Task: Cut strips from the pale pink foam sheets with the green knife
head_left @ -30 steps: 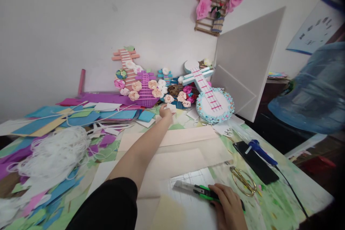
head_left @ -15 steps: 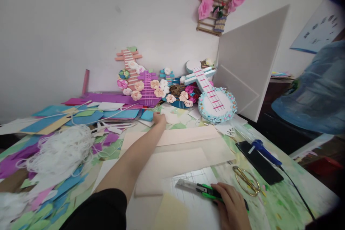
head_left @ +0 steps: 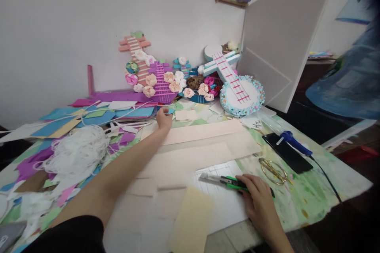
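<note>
At the far middle of the table, my left hand (head_left: 164, 119) is stretched out with its fingers closed on a small piece of blue paper (head_left: 171, 111), which shows only at the fingertips. My right hand (head_left: 259, 197) grips a green and black utility knife (head_left: 230, 182). The knife's metal end points left, over a white sheet with drawn lines (head_left: 218, 170). Between my hands lie long pale peach paper strips (head_left: 204, 131). A pale yellow sheet (head_left: 191, 221) sits at the near edge.
Tangled white string (head_left: 77, 153) and coloured paper scraps cover the left side. Gold scissors (head_left: 272, 172), a black phone (head_left: 287, 153) and a blue glue gun (head_left: 295, 142) lie on the right. Decorated paper instruments, including a round white one (head_left: 242, 95), lean along the back wall.
My view has tilted down, so the scene sits higher. My left hand has shifted slightly left over the blue paper and closed on it. The right hand still holds the utility knife.
</note>
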Motion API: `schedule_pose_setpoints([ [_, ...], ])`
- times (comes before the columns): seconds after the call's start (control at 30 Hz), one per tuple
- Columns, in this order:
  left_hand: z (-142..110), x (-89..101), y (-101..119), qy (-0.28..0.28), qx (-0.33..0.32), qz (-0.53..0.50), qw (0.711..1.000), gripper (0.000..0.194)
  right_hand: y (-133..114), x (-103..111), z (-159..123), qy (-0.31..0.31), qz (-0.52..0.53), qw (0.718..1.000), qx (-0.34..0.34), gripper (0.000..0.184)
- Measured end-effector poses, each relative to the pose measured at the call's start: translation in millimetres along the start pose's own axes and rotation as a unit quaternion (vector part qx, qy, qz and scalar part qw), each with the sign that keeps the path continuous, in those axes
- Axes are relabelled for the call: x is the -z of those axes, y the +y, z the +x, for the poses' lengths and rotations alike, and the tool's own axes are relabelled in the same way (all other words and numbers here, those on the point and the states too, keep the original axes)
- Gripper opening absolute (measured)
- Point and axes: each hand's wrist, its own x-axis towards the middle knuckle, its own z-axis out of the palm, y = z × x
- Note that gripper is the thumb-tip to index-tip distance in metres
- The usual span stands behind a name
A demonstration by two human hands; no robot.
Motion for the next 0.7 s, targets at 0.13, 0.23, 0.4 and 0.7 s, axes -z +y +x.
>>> schedule_pose_setpoints([
  [0.13,-19.9,34.8,-9.7,-0.062,-0.104,0.051,0.991,0.026,-1.8,2.2,0.4,-0.021,0.003,1.0,-0.02,0.029],
  [0.23,-39.1,58.7,-11.8,-0.114,-0.18,0.078,0.974,0.015,-5.0,4.0,1.3,-0.033,0.013,0.999,-0.041,0.029],
  [0.4,-54.0,79.1,-16.4,-0.241,-0.278,0.138,0.919,0.019,-6.2,4.0,2.7,-0.06,0.009,0.996,-0.069,0.027],
  [0.7,-18.6,65.3,-34.7,-0.299,-0.253,0.301,0.87,0.048,-23.0,12.3,10.4,-0.069,0.041,0.991,-0.108,0.034],
])
